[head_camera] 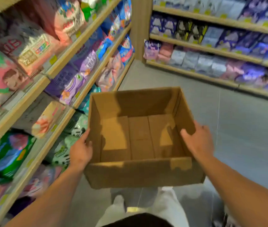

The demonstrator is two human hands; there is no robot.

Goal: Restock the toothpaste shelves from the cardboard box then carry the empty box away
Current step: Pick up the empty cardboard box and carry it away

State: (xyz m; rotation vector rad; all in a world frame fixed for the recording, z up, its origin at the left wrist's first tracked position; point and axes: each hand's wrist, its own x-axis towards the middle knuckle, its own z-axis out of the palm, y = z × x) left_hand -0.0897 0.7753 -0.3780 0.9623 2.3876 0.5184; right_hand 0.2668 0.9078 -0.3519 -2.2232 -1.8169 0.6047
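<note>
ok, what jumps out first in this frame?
An open, empty cardboard box at centre, carried above the grey floor: left hand grips its left wall, right hand its right wall. Wooden shelves of colourful packs line the left and far right.

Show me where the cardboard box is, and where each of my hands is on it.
cardboard box (139,136), head view, bare inner floor.
left hand (80,151), head view, back of hand at left wall.
right hand (198,141), head view, back of hand at right wall.
</note>
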